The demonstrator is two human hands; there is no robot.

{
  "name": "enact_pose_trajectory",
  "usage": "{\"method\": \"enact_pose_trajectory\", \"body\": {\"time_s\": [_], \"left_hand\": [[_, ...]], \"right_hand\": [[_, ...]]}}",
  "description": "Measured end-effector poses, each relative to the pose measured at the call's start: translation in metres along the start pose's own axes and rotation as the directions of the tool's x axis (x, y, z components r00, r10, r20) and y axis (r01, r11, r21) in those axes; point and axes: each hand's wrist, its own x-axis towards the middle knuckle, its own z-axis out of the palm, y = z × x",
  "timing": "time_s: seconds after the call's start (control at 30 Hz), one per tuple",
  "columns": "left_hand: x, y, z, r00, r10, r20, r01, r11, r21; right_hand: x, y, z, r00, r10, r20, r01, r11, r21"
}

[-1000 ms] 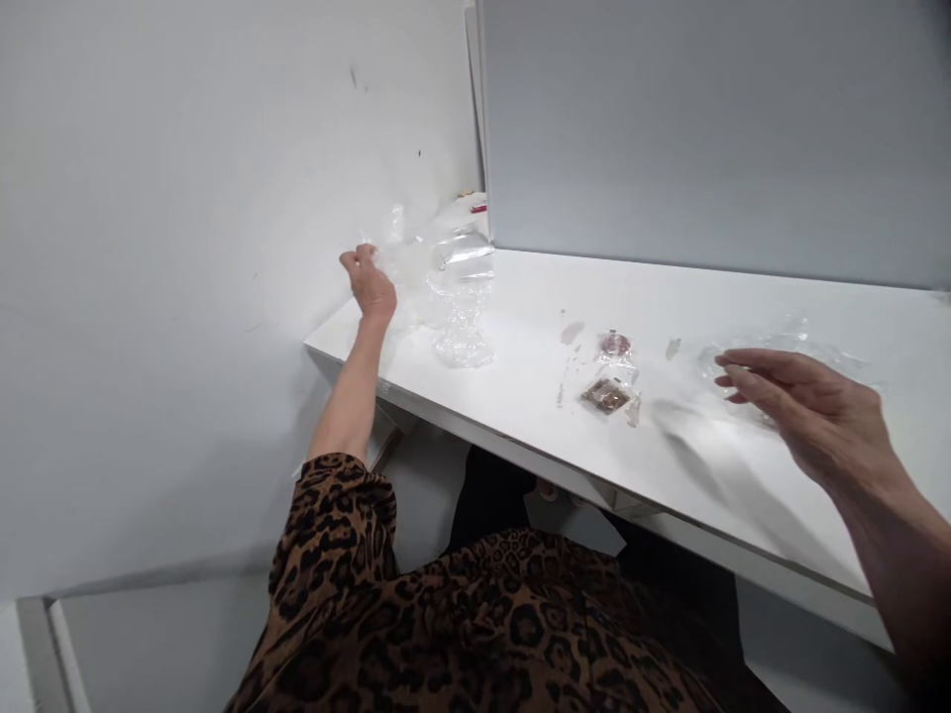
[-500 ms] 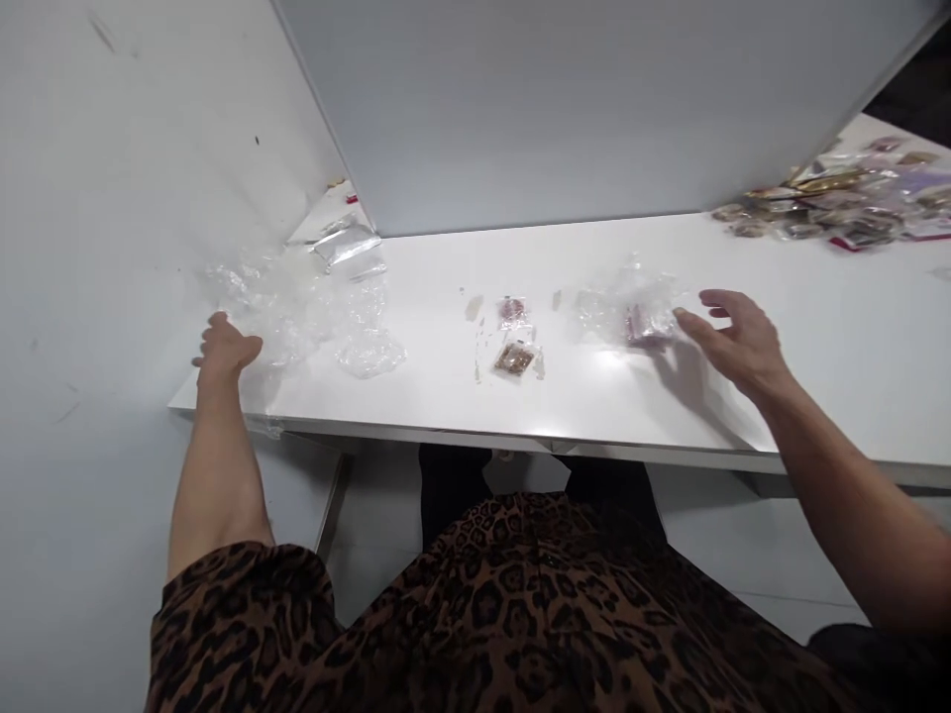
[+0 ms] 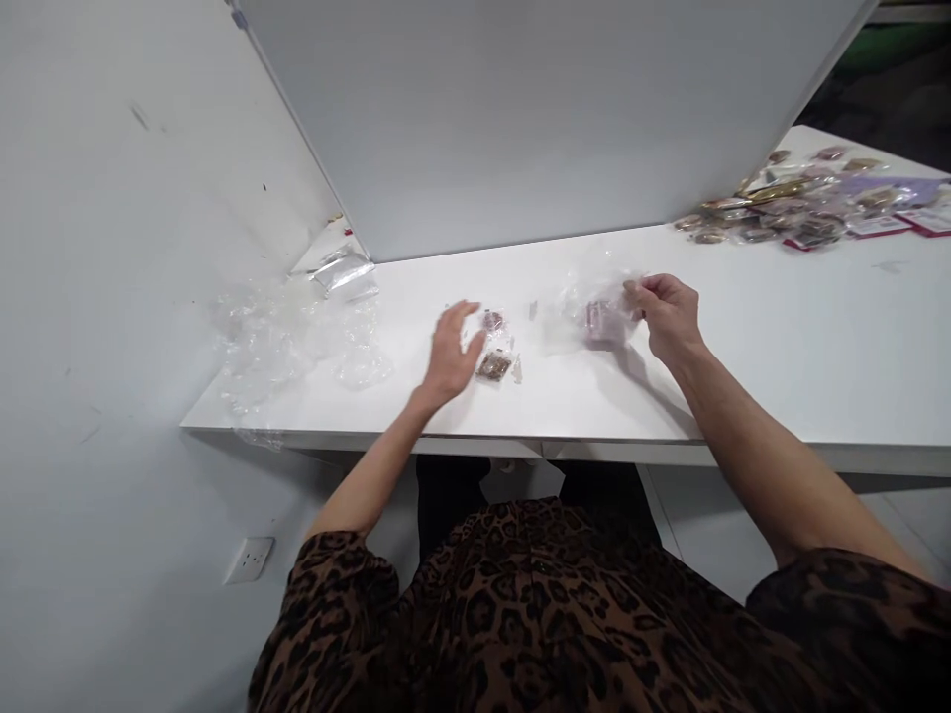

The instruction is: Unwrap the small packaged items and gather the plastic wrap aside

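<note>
Pinching, head view: right hand (image 3: 671,315) has thumb and fingertips closed on the edge of a clear crinkled plastic bag (image 3: 569,312).
Bag position: right of centre on the white tabletop (image 3: 802,366), left of the right hand. Pinkish-purple boxy packet (image 3: 605,325) shows at its right part; can't tell if inside or behind the film.
Left hand (image 3: 452,358): thumb and fingers spread apart, no grip on anything visible. Sits just left of the two small packets; contact can't be told.
Small packets: dark-red round piece in clear film (image 3: 492,322) at the back, brown diamond-shaped piece in clear film (image 3: 494,366) just in front.
Left end: heap of crumpled clear plastic film (image 3: 274,337), part over the front edge. Shiny silver sheet (image 3: 347,274) at its back right.
Right rear: pile of small film-wrapped pieces (image 3: 802,213), some with red-edged cards.
Backing: upright grey panel (image 3: 520,119) behind the packets and bag.
Wall: white socket plate (image 3: 251,560) low on the left.
</note>
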Motion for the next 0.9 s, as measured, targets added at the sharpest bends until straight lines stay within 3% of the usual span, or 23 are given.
{"method": "enact_pose_trajectory", "body": {"time_s": [0.07,0.13,0.3,0.37,0.5,0.63,0.7,0.73,0.83,0.87,0.9], "left_hand": [[0.002,0.018,0.040,0.992,-0.093,0.081,0.112,0.957,-0.268],[0.009,0.030,0.073,0.967,-0.191,0.170,0.248,0.855,-0.455],[0.033,0.040,0.128,0.822,-0.397,0.407,0.567,0.505,-0.651],[0.039,0.039,0.140,0.779,-0.455,0.432,0.613,0.405,-0.679],[0.042,0.034,0.147,0.710,-0.613,0.346,0.593,0.256,-0.763],[0.043,0.025,0.142,0.692,-0.610,0.385,0.531,0.070,-0.845],[0.044,0.019,0.139,0.702,-0.585,0.407,0.491,-0.016,-0.871],[0.044,0.017,0.138,0.709,-0.574,0.409,0.472,-0.044,-0.880],[0.045,0.011,0.135,0.742,-0.543,0.394,0.448,-0.035,-0.893],[0.045,0.010,0.134,0.757,-0.528,0.386,0.446,-0.015,-0.895],[0.044,0.009,0.133,0.773,-0.508,0.379,0.442,0.003,-0.897]], "right_hand": [[-0.006,-0.003,-0.002,0.999,0.020,0.026,-0.023,0.988,0.150],[-0.012,-0.006,-0.002,0.997,0.022,0.067,-0.037,0.974,0.222],[-0.024,-0.010,0.003,0.984,-0.006,0.180,-0.049,0.953,0.298],[-0.028,-0.011,0.004,0.977,0.005,0.212,-0.073,0.947,0.314],[-0.035,-0.014,0.003,0.983,0.023,0.184,-0.096,0.912,0.399],[-0.058,-0.018,-0.005,0.969,-0.004,0.247,-0.092,0.923,0.375],[-0.073,-0.023,-0.013,0.925,-0.013,0.381,-0.111,0.946,0.304],[-0.081,-0.026,-0.017,0.876,-0.011,0.482,-0.125,0.960,0.249],[-0.095,-0.034,-0.026,0.666,0.041,0.745,-0.119,0.991,0.052],[-0.097,-0.035,-0.027,0.644,0.057,0.763,-0.101,0.995,0.011],[-0.096,-0.034,-0.027,0.673,0.062,0.737,-0.084,0.996,-0.007]]}}
